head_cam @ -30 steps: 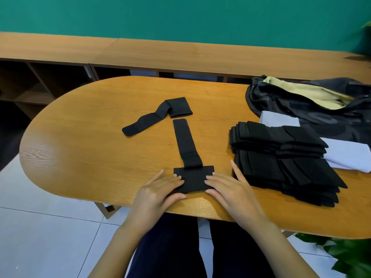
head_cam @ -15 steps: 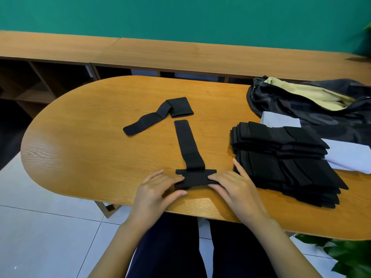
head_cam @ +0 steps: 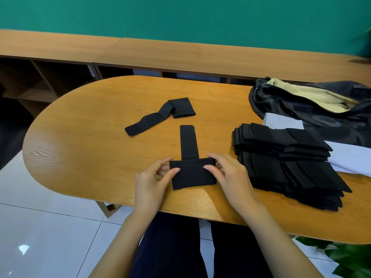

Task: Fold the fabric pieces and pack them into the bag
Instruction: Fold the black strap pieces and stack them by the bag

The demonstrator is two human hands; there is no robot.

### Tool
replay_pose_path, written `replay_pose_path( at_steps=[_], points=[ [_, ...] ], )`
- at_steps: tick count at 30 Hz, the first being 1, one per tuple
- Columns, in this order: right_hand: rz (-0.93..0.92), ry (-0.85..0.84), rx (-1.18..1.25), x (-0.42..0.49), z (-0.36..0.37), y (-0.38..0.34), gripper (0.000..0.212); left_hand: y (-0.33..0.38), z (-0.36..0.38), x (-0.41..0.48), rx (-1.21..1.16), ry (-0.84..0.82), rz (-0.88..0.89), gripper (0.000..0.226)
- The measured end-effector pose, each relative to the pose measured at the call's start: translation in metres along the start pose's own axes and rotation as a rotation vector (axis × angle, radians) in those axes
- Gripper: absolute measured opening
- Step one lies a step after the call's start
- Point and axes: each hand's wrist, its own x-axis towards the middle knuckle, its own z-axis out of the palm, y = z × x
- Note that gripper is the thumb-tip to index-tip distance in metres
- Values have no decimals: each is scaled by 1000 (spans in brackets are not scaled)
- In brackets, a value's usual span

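Observation:
A black T-shaped fabric piece [head_cam: 191, 169] lies near the table's front edge, its narrow strap pointing away from me. My left hand [head_cam: 152, 183] pinches the left end of its wide band between thumb and fingers. My right hand [head_cam: 230, 177] pinches the right end the same way. The band is lifted and doubled over. A second black fabric piece [head_cam: 160, 115] lies loose farther back. A dark bag [head_cam: 313, 111] with a pale yellow lining lies open at the back right.
A tall stack of black folded fabric pieces [head_cam: 285, 163] sits right of my hands, on white cloth [head_cam: 351, 159]. The oval wooden table [head_cam: 84, 137] has a long wooden shelf unit [head_cam: 180, 55] behind it. A green plant [head_cam: 345, 255] shows at bottom right.
Both hands went from pressing flat on the band to pinching its ends, and they have moved it away from me; the strap showing beyond it is shorter now.

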Motion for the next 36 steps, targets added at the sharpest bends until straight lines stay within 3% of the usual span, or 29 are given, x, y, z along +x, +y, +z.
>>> replay_pose_path(
  at_steps=[6,16,20,24,28,36],
  points=[
    [82,-28,-111,14,13,0,35,-7,6,15,92,-22,-109,44],
    [204,-165,-265,10,22,8,35,-24,16,18,324,-79,-1,44],
    [99,-184,-316,9,18,4,43,-25,15,17,343,-154,97,47],
    [-96,-410,-424,1,7,0,67,-26,8,15,313,-410,174,75],
    [-120,-551,-503,-8,5,7,81,-34,1,12,326,-583,174,91],
    [-142,-606,-556,-13,8,11,88,-36,-2,8,446,-612,241,79]
  ],
)
